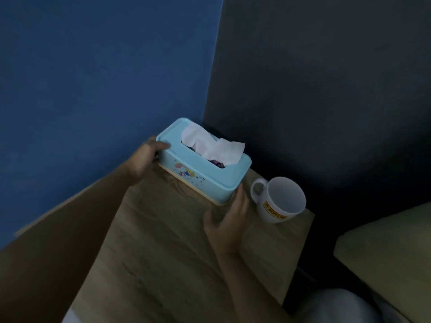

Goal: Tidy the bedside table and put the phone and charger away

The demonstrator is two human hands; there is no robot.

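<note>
table top was pale wood-grain laminate, flat and square-edged, set into the corner where a blue wall met a dark wall. neither phone nor charger showed anywhere on it in the head view; whether they were already put away or just out of frame could not be told

a box of tissues sat at the back of the table near the corner, light blue, smooth and probably plastic, with rounded corners, a lipped lid, a pale base strip and a small cartoon print on its long side. a soft white tissue stood crumpled out of the slot. the left hand cupped the far short end, thumb laid on the lid rim; the right hand lay against the near short end, fingers loosely spread along the base. holding both ends like this looked meant for squaring the box up against the wall, though it may equally have been a lift

a white mug stood just beside the box's near end, glossy, likely ceramic, empty as far as seen, with a yellow label and its handle turned toward the box. a pale cushion edge showed at right
</note>
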